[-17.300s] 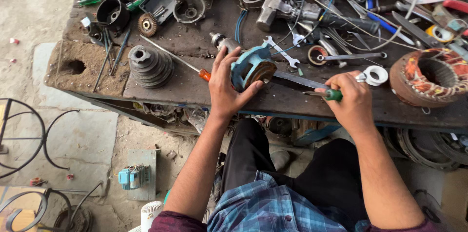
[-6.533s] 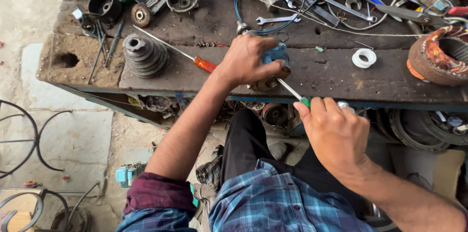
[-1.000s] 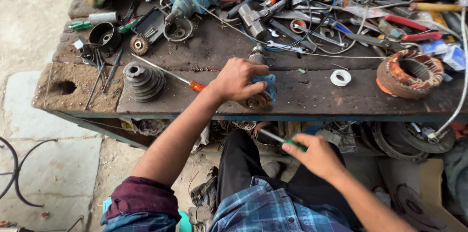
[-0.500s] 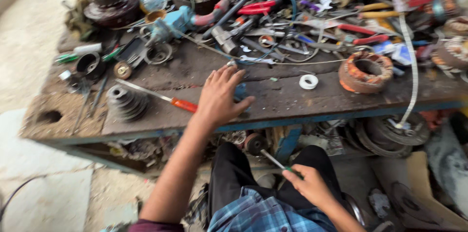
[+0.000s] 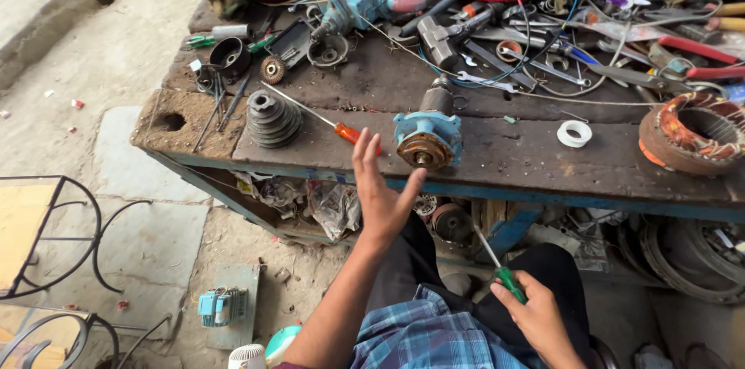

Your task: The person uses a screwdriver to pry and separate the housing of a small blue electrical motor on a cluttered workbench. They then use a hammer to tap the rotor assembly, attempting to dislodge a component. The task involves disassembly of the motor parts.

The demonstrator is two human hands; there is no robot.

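A blue motor part [image 5: 427, 136] with a rusty round face lies at the front edge of the workbench [image 5: 543, 163]. My left hand [image 5: 382, 197] hovers just in front of and below it, fingers spread, holding nothing. My right hand [image 5: 537, 321] is low over my lap, closed around a green-handled screwdriver [image 5: 500, 272] whose shaft points up toward the bench. An orange-handled screwdriver [image 5: 322, 115] lies on the bench to the left of the motor part.
A stepped pulley [image 5: 273, 118], a white tape roll [image 5: 575, 134] and a copper-wound stator [image 5: 691, 133] sit on the bench among pliers, wrenches and wires. A black metal chair frame [image 5: 54, 237] stands at left. A small blue motor [image 5: 221, 308] lies on the ground.
My left hand has let go of the blue motor part and drawn back off the bench, open. My right hand has stayed low with the green screwdriver. The view has shifted closer.
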